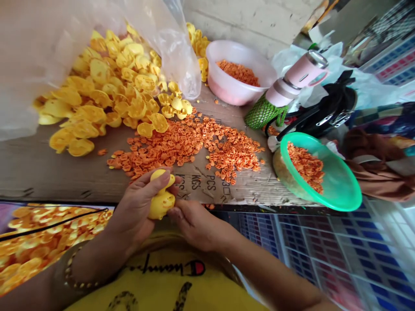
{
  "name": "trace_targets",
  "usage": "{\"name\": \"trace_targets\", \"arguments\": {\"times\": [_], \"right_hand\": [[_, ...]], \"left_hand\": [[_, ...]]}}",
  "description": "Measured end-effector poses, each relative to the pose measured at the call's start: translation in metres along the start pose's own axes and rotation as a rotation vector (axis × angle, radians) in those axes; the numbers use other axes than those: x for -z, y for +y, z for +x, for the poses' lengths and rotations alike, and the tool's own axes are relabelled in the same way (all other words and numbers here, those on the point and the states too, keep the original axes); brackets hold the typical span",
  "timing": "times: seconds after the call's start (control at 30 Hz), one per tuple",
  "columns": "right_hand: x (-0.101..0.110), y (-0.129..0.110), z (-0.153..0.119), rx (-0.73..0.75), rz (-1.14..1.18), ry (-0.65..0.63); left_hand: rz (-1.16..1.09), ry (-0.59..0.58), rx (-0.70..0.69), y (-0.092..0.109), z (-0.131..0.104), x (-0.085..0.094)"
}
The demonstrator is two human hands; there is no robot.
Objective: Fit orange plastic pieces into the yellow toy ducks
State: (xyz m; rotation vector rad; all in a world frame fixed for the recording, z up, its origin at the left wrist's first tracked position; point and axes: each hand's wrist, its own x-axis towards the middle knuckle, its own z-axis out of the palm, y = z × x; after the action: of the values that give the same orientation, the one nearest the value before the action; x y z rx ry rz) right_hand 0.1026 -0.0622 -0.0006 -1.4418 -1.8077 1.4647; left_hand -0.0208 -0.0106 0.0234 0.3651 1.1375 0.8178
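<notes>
My left hand (pixel 140 199) is wrapped round a yellow plastic duck-shaped toy piece (pixel 161 204), thumb across its upper part. Small holes show in the side of the piece. My right hand (pixel 198 228) is closed in a pinch at the piece's lower right edge; anything between its fingertips is too small or hidden to make out. Just beyond both hands, small orange plastic parts (pixel 177 140) lie spread in a heap on the cardboard-covered table (pixel 35 172). Farther left is a pile of hollow yellow shells (pixel 100 93), partly under a clear plastic bag (pixel 181 60).
A pink bowl (pixel 220 88) and a tilted green bowl (pixel 343 185) hold more orange parts. Between them lean a pink bottle (pixel 290 80) in a green net sleeve and a black bag (pixel 337 103). Below the table edge are more yellow shells (pixel 42 242) and plastic baskets (pixel 324 242).
</notes>
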Motion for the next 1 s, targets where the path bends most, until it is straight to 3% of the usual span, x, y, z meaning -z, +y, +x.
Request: {"name": "trace_targets", "arguments": {"times": [0.07,0.1,0.13,0.23,0.3,0.4,0.5,0.6,0.7,0.77,0.87,1.0], "right_hand": [[0.011,0.008,-0.006,-0.004,-0.014,0.053],[0.019,0.015,-0.012,-0.001,-0.033,0.14],[0.028,0.026,-0.02,0.002,-0.06,0.277],[0.059,0.067,-0.045,-0.071,-0.22,0.849],[0.073,0.093,-0.056,-0.192,-0.421,0.988],[0.077,0.114,-0.054,-0.254,-0.664,0.981],[0.077,0.113,-0.04,-0.209,-0.745,0.946],[0.082,0.095,-0.029,-0.187,-0.634,0.952],[0.082,0.066,-0.026,-0.101,-0.322,1.007],[0.07,0.044,-0.025,0.024,-0.047,0.959],[0.039,0.019,-0.022,0.169,0.228,0.769],[0.007,0.008,-0.018,0.284,0.099,0.614]], "left_hand": [[-0.033,-0.007,0.015,0.0,0.003,-0.002],[-0.054,-0.002,0.038,0.001,0.004,-0.002],[-0.077,0.011,0.065,0.002,0.006,-0.002],[-0.117,0.044,0.146,0.003,0.01,0.001],[-0.115,0.013,0.196,0.002,0.012,0.003],[-0.113,-0.085,0.222,-0.004,0.015,0.007],[-0.126,-0.154,0.204,-0.01,0.018,0.012],[-0.154,-0.173,0.202,-0.014,0.018,0.018],[-0.176,-0.175,0.199,-0.015,0.016,0.023],[-0.175,-0.19,0.197,-0.017,0.013,0.026],[-0.163,-0.228,0.204,-0.018,0.009,0.028],[-0.178,-0.215,0.21,-0.021,0.004,0.025]]}}
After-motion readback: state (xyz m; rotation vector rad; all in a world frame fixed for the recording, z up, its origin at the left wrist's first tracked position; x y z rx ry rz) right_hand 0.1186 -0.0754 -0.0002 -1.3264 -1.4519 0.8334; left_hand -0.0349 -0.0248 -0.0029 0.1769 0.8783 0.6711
